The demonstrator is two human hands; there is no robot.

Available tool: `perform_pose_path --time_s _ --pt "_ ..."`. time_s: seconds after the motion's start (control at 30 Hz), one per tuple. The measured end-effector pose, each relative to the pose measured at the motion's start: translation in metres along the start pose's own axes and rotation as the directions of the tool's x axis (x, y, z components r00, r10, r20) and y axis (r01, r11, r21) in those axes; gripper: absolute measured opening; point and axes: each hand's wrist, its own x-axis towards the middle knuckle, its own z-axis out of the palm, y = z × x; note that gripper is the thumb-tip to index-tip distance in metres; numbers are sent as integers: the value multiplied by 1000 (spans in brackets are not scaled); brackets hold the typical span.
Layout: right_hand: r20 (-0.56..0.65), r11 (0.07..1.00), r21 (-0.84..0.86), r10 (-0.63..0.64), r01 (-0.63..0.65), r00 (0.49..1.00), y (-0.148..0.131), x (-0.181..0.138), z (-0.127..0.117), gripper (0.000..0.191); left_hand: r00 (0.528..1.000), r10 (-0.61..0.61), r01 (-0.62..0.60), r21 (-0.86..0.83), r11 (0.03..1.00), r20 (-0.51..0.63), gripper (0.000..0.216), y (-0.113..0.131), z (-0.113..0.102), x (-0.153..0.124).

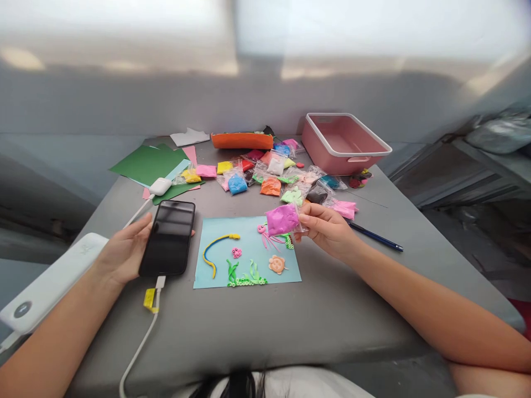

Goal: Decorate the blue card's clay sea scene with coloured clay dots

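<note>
My left hand (124,249) grips a black smartphone (168,237) with a dark screen; a white charging cable (157,298) is plugged into its lower end. Between the fingers of my right hand (326,226) is a small clear bag of purple clay (282,219), held over the upper right of a light blue sheet (249,229). On that sheet are clay figures: a yellow and blue eel (215,243), a small pink crab-like figure (236,252), green seaweed (249,272), an orange turtle (277,265) and a pink jellyfish-like figure (265,235), partly hidden by the bag.
Several clay bags (270,186) lie heaped behind the sheet. A pink bin (344,146) stands at the back right, an orange case (241,141) at the back. Green paper (143,163) lies left, a dark blue pen (375,236) right. A white power bank (53,282) is beside my left forearm.
</note>
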Motion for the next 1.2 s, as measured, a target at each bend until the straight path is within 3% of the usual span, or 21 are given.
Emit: perform_pose_path --time_s 0.17,0.4,0.57,0.73,0.83,0.87,0.93,1.03,1.2 --pt "-7 1000 17 20 -20 1000 0 0 -1 35 998 12 -11 -16 1000 60 62 2 1 -1" --pt "8 999 36 26 -27 1000 -1 0 2 37 985 129 -99 240 966 -111 58 5 12 0" --pt "21 998 52 19 -20 1000 -1 -1 5 37 946 291 -219 375 901 -146 49 3 13 4" --pt "25 998 58 9 -10 1000 -2 -2 4 36 917 385 -248 597 763 -110 75 -4 -9 4" --pt "26 998 57 6 -7 1000 -1 -2 2 35 936 352 -251 713 655 6 109 -10 -27 4" --pt "27 998 56 5 -7 1000 0 -2 1 34 942 329 -252 780 572 63 117 -12 -32 4" --pt "30 999 54 4 -6 1000 1 -2 0 33 946 302 -263 829 493 121 115 -16 -40 4" --pt "37 999 51 1 -3 999 2 -1 0 32 930 348 -268 863 428 117 108 -20 -43 6" --pt "48 999 47 -1 -1 999 2 -2 1 32 807 577 -333 905 266 127 84 -22 -36 16"
